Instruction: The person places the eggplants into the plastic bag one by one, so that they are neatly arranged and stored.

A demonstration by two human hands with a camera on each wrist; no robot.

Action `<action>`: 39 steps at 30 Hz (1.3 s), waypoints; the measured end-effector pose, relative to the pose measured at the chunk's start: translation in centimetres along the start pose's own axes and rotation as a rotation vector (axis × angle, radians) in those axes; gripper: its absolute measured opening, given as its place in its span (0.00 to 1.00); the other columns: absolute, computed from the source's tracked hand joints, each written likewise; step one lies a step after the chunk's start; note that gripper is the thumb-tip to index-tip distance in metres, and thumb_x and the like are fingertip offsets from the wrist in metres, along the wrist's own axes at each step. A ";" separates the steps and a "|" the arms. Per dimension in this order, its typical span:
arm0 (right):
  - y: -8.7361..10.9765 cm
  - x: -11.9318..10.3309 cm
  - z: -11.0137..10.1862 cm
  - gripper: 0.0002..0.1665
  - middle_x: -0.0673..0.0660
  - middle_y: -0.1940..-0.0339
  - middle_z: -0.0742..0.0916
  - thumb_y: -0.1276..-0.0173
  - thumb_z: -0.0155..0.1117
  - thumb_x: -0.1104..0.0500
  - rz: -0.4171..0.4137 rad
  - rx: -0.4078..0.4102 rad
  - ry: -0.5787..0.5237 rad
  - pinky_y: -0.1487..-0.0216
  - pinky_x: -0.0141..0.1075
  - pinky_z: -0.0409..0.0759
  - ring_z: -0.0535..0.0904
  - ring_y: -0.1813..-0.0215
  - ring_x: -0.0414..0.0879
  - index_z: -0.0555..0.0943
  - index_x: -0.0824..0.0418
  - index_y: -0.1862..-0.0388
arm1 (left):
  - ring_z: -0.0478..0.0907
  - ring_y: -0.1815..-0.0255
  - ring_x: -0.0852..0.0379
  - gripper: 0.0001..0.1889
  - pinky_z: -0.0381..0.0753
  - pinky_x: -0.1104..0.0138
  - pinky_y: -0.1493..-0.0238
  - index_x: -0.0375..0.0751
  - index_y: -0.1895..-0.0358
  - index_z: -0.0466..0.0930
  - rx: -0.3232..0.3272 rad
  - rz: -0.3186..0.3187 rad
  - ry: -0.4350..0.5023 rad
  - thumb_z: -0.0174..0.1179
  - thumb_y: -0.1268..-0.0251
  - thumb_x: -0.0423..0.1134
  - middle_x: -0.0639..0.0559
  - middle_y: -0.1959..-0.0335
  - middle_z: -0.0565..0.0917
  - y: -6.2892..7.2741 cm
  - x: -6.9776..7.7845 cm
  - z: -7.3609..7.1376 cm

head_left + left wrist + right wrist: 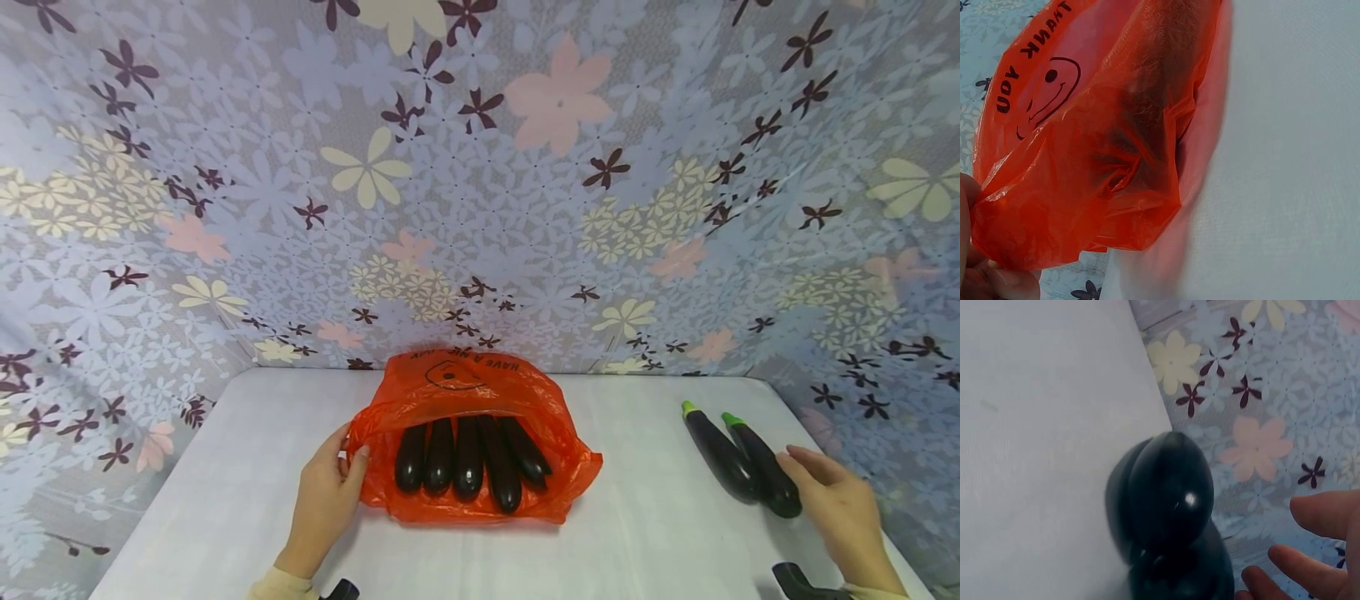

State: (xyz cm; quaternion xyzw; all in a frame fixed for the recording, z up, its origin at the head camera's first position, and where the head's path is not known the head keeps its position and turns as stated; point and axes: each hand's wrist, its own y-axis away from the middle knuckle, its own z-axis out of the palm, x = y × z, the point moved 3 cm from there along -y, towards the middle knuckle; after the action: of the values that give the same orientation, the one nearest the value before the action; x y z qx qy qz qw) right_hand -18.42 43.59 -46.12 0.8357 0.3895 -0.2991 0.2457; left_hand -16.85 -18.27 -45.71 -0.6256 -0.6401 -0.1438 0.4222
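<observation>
My left hand grips the left edge of an orange-red plastic bag, fingers and thumb on its rim. In the left wrist view, printed words and a winking face show on the bag. Several dark eggplants lie side by side in its open mouth, rounded ends toward me. Beside the right-hand pair of eggplants is my right hand, closest to the outer one. The right wrist view shows this hand's fingers spread, apart from the dark glossy eggplant ends.
A white tabletop bears the bag in the middle and the loose eggplants at the right. Floral fabric stands behind the table and along both sides. Dark straps show near the wrists.
</observation>
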 end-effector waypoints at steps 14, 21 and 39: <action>-1.3 2.2 0.1 0.54 0.77 0.25 0.60 0.28 0.49 0.31 0.133 -0.165 0.022 0.34 0.67 0.61 0.57 0.28 0.75 0.54 0.71 0.22 | 0.65 0.80 0.62 0.22 0.68 0.70 0.80 0.29 0.36 0.74 -0.009 -0.007 -0.003 0.60 0.30 0.35 0.53 0.78 0.70 0.0 -0.1 0.0; -1.9 2.8 0.5 0.56 0.78 0.25 0.58 0.29 0.50 0.29 0.150 -0.201 0.017 0.34 0.68 0.60 0.56 0.28 0.76 0.54 0.72 0.22 | 0.66 0.79 0.61 0.23 0.69 0.70 0.79 0.30 0.35 0.73 -0.029 -0.029 -0.007 0.60 0.29 0.35 0.53 0.77 0.70 -0.1 -0.1 0.0; -2.1 3.2 0.7 0.53 0.78 0.27 0.62 0.28 0.50 0.31 0.085 -0.192 0.064 0.41 0.65 0.70 0.62 0.31 0.75 0.59 0.74 0.25 | 0.68 0.77 0.60 0.22 0.71 0.70 0.77 0.31 0.35 0.73 -0.020 -0.024 0.009 0.60 0.30 0.35 0.53 0.74 0.72 0.0 -0.2 0.1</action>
State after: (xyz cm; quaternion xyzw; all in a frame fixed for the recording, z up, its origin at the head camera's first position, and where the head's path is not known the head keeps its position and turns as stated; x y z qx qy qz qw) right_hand -18.60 46.00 -49.19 0.8332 0.3883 -0.2232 0.3244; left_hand -16.87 -18.34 -45.87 -0.6212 -0.6443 -0.1583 0.4171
